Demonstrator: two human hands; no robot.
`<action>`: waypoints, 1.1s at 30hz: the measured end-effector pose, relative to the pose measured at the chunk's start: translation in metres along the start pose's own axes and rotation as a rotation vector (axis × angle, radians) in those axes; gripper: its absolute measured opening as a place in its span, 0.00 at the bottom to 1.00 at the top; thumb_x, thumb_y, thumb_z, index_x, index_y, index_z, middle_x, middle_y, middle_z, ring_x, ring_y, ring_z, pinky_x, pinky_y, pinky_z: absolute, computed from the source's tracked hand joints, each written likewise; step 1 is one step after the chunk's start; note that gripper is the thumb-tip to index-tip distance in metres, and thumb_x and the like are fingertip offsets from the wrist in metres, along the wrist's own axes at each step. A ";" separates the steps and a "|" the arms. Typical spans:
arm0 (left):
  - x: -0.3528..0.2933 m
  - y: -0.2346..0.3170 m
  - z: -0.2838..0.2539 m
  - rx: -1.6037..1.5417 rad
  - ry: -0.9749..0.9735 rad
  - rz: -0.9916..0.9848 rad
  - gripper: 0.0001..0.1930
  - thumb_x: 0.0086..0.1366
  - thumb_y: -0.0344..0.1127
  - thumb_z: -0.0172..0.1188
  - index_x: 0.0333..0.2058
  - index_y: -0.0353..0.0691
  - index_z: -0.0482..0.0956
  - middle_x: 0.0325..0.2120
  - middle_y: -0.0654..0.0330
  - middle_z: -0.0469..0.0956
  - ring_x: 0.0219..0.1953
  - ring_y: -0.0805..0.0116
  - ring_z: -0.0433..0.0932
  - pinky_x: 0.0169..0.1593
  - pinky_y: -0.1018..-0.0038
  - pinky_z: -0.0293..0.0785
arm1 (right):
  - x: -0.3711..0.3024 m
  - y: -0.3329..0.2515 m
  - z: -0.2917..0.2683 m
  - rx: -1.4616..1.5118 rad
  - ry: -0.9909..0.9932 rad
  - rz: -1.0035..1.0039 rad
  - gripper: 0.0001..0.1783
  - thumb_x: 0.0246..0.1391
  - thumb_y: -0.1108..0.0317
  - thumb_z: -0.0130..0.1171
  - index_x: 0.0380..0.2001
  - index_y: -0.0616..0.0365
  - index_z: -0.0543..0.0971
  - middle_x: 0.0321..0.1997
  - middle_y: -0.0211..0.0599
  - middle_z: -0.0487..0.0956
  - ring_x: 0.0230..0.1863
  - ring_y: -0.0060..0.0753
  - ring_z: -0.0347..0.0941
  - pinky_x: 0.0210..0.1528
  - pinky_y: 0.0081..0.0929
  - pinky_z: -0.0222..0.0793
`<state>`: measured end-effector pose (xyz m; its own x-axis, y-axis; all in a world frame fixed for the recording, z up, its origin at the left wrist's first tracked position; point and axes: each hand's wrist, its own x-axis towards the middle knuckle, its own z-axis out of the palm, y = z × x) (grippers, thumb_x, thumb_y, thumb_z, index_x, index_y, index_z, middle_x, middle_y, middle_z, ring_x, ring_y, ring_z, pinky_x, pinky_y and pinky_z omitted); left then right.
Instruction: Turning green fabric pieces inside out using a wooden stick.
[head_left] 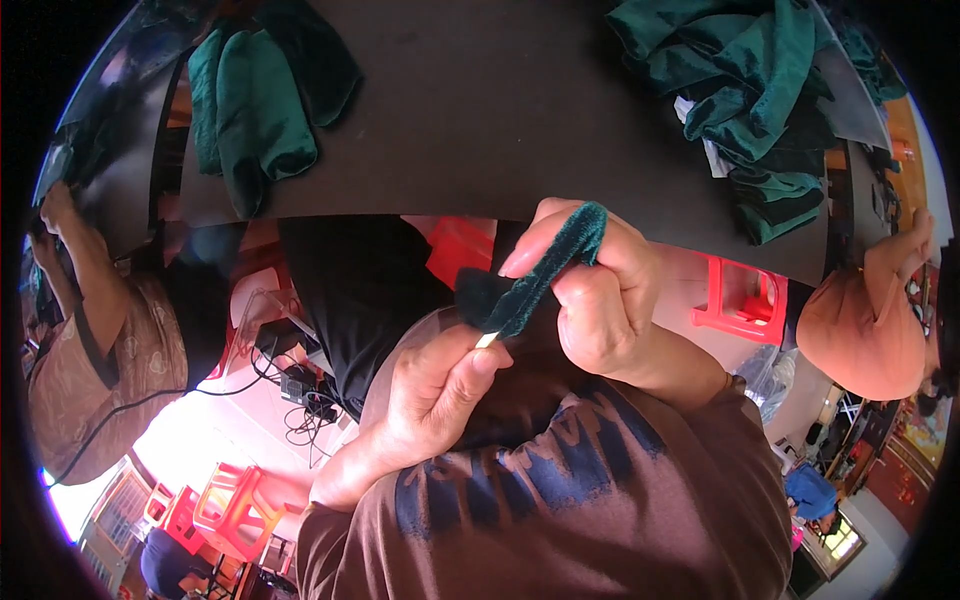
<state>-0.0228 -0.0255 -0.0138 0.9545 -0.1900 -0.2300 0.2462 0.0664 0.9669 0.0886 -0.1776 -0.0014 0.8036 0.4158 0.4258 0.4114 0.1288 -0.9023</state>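
Observation:
A narrow strip of dark green velvet (545,272) is stretched between my two hands, in front of my chest and just off the table's near edge. My left hand (432,392) pinches its lower end between thumb and finger, where a small pale stick-like tip (487,340) pokes out; its kind I cannot make out. At the upper end my right hand (608,300) is closed, with the strip looped over its curled fingers. A darker flap of the velvet (478,294) hangs to the left of the strip.
On the dark table (470,120) lie folded green velvet pieces (255,110) at left and a heaped pile of green velvet (750,80) at right. Co-workers sit on both sides. Red stools (738,300) and black cables (310,395) are around me.

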 end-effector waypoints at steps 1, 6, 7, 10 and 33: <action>0.000 0.000 0.000 -0.005 -0.018 -0.010 0.20 0.68 0.45 0.43 0.32 0.31 0.72 0.16 0.68 0.63 0.18 0.82 0.58 0.23 0.84 0.55 | 0.001 0.000 0.001 -0.012 0.002 -0.003 0.11 0.38 0.77 0.39 0.22 0.68 0.73 0.21 0.41 0.75 0.18 0.26 0.64 0.20 0.21 0.59; -0.002 -0.003 0.001 -0.018 -0.008 0.006 0.19 0.68 0.45 0.43 0.33 0.31 0.71 0.16 0.68 0.63 0.18 0.82 0.58 0.24 0.84 0.55 | -0.001 0.001 0.003 -0.056 -0.018 -0.056 0.11 0.39 0.78 0.40 0.22 0.67 0.73 0.20 0.41 0.75 0.17 0.24 0.63 0.18 0.21 0.57; -0.003 -0.004 0.002 -0.037 -0.005 -0.004 0.19 0.68 0.45 0.43 0.33 0.31 0.71 0.16 0.68 0.63 0.18 0.82 0.58 0.24 0.84 0.55 | -0.003 0.002 0.004 -0.052 -0.020 -0.058 0.11 0.39 0.77 0.40 0.22 0.67 0.73 0.20 0.41 0.75 0.17 0.24 0.63 0.18 0.21 0.56; -0.004 -0.005 0.001 -0.057 -0.005 0.007 0.19 0.68 0.45 0.43 0.33 0.31 0.71 0.16 0.68 0.63 0.18 0.82 0.58 0.24 0.84 0.55 | -0.005 0.002 0.007 -0.048 -0.011 -0.055 0.10 0.40 0.77 0.40 0.22 0.67 0.73 0.21 0.40 0.75 0.17 0.24 0.62 0.18 0.21 0.56; 0.000 -0.002 -0.008 -0.051 -0.046 -0.033 0.16 0.68 0.42 0.46 0.32 0.33 0.74 0.17 0.66 0.66 0.19 0.79 0.62 0.25 0.82 0.58 | -0.001 -0.004 0.005 -0.002 0.087 0.117 0.12 0.40 0.76 0.39 0.24 0.67 0.74 0.23 0.41 0.75 0.22 0.24 0.65 0.25 0.21 0.60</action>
<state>-0.0222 -0.0179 -0.0163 0.9372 -0.2372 -0.2556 0.2871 0.1088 0.9517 0.0838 -0.1745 0.0014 0.8804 0.3480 0.3221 0.3136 0.0822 -0.9460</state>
